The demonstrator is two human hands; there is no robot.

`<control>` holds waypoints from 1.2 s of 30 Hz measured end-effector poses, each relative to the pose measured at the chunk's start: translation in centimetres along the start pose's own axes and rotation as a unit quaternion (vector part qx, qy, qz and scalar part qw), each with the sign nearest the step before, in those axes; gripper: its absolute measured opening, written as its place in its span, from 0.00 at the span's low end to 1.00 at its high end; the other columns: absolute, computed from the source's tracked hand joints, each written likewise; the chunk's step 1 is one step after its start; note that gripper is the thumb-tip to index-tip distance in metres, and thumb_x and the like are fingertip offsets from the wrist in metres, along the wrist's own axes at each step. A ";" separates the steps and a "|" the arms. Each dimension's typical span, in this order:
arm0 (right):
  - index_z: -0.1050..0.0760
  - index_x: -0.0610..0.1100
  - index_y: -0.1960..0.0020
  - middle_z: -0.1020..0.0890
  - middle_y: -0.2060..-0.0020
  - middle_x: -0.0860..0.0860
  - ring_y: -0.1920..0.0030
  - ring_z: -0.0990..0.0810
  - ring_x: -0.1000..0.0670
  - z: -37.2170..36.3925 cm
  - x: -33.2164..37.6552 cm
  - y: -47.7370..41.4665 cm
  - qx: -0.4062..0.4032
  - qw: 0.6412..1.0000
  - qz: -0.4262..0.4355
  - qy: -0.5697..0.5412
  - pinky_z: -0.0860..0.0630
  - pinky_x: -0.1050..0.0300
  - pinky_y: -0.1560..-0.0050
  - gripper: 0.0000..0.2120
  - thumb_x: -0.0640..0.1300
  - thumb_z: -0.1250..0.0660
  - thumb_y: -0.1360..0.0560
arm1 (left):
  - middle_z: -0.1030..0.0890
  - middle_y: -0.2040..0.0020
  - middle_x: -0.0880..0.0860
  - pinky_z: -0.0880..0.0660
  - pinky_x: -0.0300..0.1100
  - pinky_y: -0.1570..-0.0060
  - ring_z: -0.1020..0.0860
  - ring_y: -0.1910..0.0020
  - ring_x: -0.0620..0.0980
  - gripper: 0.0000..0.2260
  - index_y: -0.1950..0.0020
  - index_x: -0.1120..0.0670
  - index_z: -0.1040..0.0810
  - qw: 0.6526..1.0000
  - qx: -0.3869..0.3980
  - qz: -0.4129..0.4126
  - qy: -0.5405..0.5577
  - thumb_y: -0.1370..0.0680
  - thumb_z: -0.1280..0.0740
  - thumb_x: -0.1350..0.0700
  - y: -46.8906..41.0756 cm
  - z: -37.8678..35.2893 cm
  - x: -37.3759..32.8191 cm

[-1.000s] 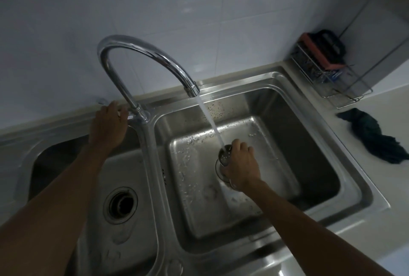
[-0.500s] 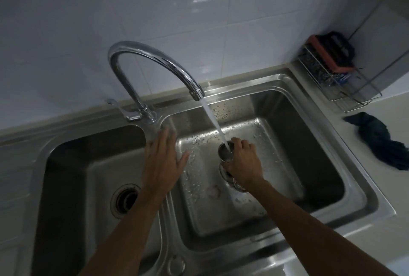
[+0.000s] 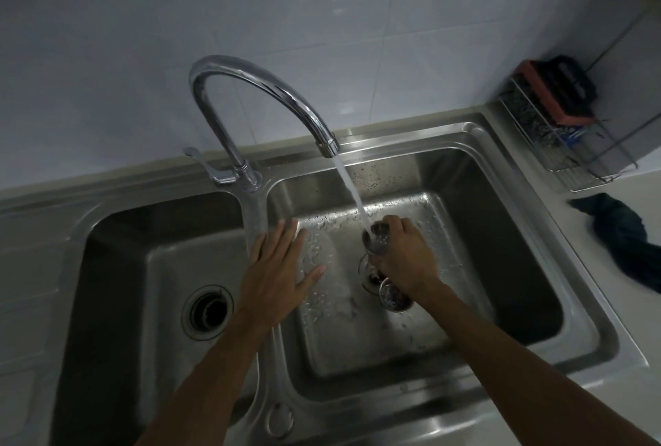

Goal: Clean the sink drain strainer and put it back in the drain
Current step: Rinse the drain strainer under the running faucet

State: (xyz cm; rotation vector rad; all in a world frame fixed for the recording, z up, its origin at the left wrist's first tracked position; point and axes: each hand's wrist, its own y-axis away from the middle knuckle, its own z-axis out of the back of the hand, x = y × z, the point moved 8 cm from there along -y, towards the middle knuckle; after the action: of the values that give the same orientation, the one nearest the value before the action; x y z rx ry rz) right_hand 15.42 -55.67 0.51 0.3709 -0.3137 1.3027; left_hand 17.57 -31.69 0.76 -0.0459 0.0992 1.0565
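Note:
My right hand (image 3: 409,261) grips a small metal drain strainer (image 3: 377,240) and holds it tilted under the water stream (image 3: 352,195) from the curved chrome faucet (image 3: 268,95). It hangs above the right basin's drain (image 3: 366,275), which my hand partly hides. A second round metal piece with dark bits (image 3: 393,297) lies beside the drain, just under my wrist. My left hand (image 3: 275,274) is flat with fingers spread, over the divider between the two basins, and holds nothing.
The double steel sink (image 3: 536,349) has an open drain (image 3: 207,311) in its left basin. The faucet lever (image 3: 207,166) sticks out to the left. A wire rack with scrubbers (image 3: 558,134) and a dark cloth (image 3: 622,234) sit on the right counter.
My left hand left the faucet lever and came down over the divider, fingers spread. My right hand keeps the strainer under the running water.

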 end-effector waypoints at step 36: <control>0.20 0.36 0.40 0.21 0.42 0.38 0.50 0.19 0.43 -5.8 -1.6 4.0 0.071 0.468 -0.408 -0.781 0.18 0.52 0.53 0.32 0.52 0.17 0.38 | 0.31 0.21 0.51 0.51 0.55 0.19 0.36 0.20 0.48 0.36 0.24 0.49 0.27 0.998 -0.018 0.029 0.054 0.20 0.53 0.27 0.9 0.4 -0.9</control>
State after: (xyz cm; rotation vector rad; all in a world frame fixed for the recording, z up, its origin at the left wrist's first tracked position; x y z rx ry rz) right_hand 11.30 -53.64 -4.99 1.6150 -1.3545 -0.3789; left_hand 16.40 -31.97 1.21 -0.1341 0.1808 1.1132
